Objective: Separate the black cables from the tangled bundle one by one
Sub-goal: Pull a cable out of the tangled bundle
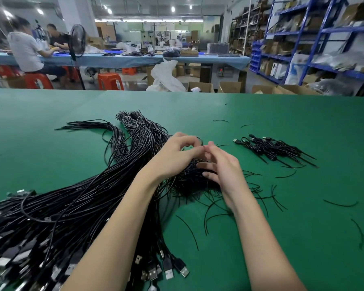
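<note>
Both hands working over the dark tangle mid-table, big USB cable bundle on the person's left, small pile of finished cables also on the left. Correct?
Not quite. The head view shows the small pile of finished cables on the person's right, not the left. The rest holds: left hand and right hand work over the dark tangle, and the big USB cable bundle lies on the left.

Blue shelving (324, 38), long blue worktable (135, 59), orange stools (110, 80), ceiling lights (172, 9).

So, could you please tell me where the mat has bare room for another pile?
The far left mat, beyond the big cable bundle, is bare, as is the far right past the small coiled pile. The near centre is crowded: both hands, loose strands.
</note>
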### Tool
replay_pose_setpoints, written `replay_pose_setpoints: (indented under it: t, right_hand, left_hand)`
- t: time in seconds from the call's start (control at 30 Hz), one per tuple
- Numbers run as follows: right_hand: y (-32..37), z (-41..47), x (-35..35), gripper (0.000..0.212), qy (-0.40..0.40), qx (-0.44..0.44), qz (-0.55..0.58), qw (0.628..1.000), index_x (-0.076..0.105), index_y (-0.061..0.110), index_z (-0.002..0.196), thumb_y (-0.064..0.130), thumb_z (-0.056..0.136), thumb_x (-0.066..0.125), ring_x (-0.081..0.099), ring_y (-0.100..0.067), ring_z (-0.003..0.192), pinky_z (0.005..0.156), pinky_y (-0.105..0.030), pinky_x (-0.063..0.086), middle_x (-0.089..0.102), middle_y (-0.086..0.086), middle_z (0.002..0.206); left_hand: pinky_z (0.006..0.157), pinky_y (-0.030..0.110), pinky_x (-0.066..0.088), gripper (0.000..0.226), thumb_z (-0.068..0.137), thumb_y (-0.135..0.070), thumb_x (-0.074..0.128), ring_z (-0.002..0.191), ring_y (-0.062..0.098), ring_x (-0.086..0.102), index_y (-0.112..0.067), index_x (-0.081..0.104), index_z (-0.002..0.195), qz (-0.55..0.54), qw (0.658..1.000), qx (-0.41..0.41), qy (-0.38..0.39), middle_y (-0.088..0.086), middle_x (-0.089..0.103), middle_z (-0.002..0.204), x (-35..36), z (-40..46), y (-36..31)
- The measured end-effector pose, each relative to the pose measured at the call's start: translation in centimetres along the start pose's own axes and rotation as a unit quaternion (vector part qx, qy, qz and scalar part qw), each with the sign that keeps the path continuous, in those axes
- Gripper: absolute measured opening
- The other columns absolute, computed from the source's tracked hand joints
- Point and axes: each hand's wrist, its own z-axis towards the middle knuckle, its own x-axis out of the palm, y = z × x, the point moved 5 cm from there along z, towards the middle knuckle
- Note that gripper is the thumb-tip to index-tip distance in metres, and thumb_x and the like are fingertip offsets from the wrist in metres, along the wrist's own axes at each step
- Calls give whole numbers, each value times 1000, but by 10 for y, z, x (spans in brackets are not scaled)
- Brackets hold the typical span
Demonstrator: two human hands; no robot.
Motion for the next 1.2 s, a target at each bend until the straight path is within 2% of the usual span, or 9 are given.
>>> replay_pose_setpoints:
  t: [0.13,0.33,0.53,0.63,0.73,0.87,0.97,1.1,1.2]
  right_hand:
    - [20,-5,-11,36,52,25,22,998,81,25,91,51,99,57,67,-9,73,62,-23,48,76,2,93]
    - [37,-8,-27,10,-88,-26,-46,995,82,23,88,32,87,78,56,-2,61,51,-15,44,72,17,78]
    - [43,-11,-56,14,-184,-29,136,973,78,8,97,16,86,81,63,-3,55,51,-17,52,72,-1,84]
    - [39,-10,-65,11,-210,-35,175,961,75,7,95,17,91,76,68,-7,58,56,-20,56,69,-4,85]
    - [32,-9,-70,26,-173,25,45,984,70,12,110,35,98,67,73,-13,65,57,-23,58,74,-7,97]
    - [31,-15,-47,40,66,65,-121,988,70,21,118,53,97,58,77,-14,84,66,-24,59,78,-3,108]
    - [32,-28,-19,45,244,81,-117,959,68,16,121,53,97,57,76,-23,91,72,-28,60,78,-7,107]
    - [45,-30,-18,18,229,15,-151,962,75,10,105,23,99,65,57,-11,57,52,-17,46,71,-1,78]
    - [53,-30,-29,19,199,2,-177,964,78,13,103,23,101,62,49,-10,53,49,-17,38,65,0,70]
  left_hand:
    - [99,21,38,16,96,-31,65,115,2,51,-20,68,85,-3,995,49,85,-7,54,117,3,-7,-15]
    - [64,24,33,16,91,-39,71,62,7,40,-23,71,92,32,993,55,102,-7,44,72,8,-7,-10]
    - [60,23,36,31,95,-58,57,59,14,41,-37,78,85,182,938,-42,291,-9,46,61,8,-18,13]
    - [53,23,33,34,97,-56,54,52,17,30,-34,78,87,93,973,-6,213,-11,35,51,2,-12,3]
    - [44,21,33,34,99,-50,56,49,15,37,-26,80,91,-105,991,-9,88,-4,43,60,-8,-3,-4]
    - [45,17,42,33,100,-37,60,48,9,51,-13,80,90,-290,955,-61,-31,-5,52,69,-10,3,1]
    - [48,16,47,32,99,-34,61,48,8,55,-8,77,89,-285,954,-72,-66,-1,54,66,-4,4,6]
    - [61,29,58,39,98,-44,61,58,18,65,-8,73,93,-220,968,-101,-75,0,64,62,-3,2,15]
    - [95,36,50,42,97,-49,57,103,16,63,-18,57,126,72,984,4,-161,-2,64,114,-14,-2,6]
